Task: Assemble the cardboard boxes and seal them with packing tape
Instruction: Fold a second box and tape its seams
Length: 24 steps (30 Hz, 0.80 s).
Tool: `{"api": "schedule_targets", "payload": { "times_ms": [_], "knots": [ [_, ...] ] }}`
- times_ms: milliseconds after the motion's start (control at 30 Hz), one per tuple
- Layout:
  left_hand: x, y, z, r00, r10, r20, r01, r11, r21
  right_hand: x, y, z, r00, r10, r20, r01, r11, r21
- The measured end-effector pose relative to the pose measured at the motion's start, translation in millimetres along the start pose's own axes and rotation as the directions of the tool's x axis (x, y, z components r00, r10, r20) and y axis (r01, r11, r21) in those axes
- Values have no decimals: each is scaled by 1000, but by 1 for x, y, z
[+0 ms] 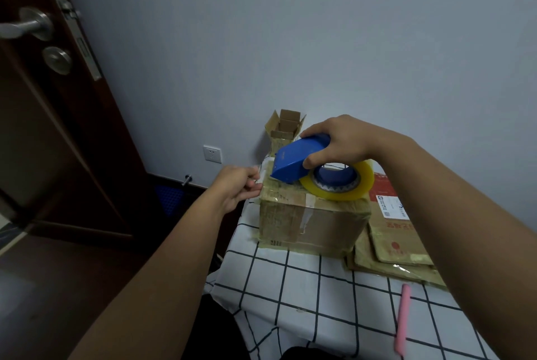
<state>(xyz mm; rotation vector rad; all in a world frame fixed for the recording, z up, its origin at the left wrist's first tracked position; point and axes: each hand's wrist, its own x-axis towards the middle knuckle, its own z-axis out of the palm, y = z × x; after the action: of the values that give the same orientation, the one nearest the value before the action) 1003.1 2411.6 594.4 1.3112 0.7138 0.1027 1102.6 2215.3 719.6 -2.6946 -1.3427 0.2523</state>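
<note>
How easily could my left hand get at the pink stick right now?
Probably not easily: the left hand pinches tape at the box's far-left edge, the pink stick lies near-right, and the right arm crosses between.

A closed box sits on the tabletop near its left edge. A tape dispenser rests on top of it. Flattened boxes lie to its right, an open small box behind it.
</note>
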Motion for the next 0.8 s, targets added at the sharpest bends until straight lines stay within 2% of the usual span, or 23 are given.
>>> {"api": "schedule_targets", "payload": {
  "times_ms": [300, 500, 567, 633, 700, 800],
  "knots": [
    [3, -18, 1, 998, 5, 64, -7, 1000, 30, 1, -3, 6, 1000, 13, -4, -12, 1000, 21],
    [-2, -29, 8, 1000, -18, -15, 21, 976, 215, -2, -3, 8, 999, 26, -29, -25, 999, 49],
    [-3, -32, 9, 988, 116, -106, -80, 952, 296, -3, -3, 9, 999, 26, -32, -25, 999, 47],
    [-13, -31, 14, 928, 334, -167, -266, 905, 331, -2, -3, 9, 999, 25, -35, -24, 999, 42],
    [-25, -35, 21, 892, 450, -50, -414, 856, 308, -1, -2, 9, 999, 26, -33, -24, 999, 44],
    [-30, -54, 22, 870, 454, 193, -493, 794, 356, -1, 0, 9, 999, 30, -29, -28, 998, 47]
  ]
}}
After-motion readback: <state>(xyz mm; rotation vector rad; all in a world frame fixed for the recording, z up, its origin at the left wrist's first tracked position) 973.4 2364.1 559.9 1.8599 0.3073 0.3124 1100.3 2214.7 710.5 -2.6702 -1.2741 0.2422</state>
